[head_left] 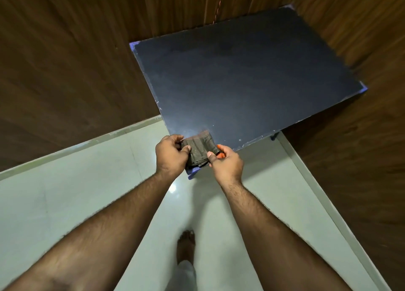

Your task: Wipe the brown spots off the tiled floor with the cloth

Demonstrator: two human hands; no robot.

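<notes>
- The pale glossy tiled floor (87,203) shows no clear brown spots here.
- Left hand (171,155) and right hand (226,162), fingers pinching the folded dark grey-brown cloth (198,151) above the dark blue desk's (241,76) near corner.
- Better fold it flat, then kneel down to wipe.

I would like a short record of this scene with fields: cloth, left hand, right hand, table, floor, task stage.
cloth: dark folded cloth, held over the near corner of the table
left hand: left hand grips the cloth's left edge
right hand: right hand pinches its right edge; something orange shows there
table: dark table top, against wood-panelled walls
floor: pale tiled floor; no brown spots visible here
task stage: wiping not yet begun
</notes>
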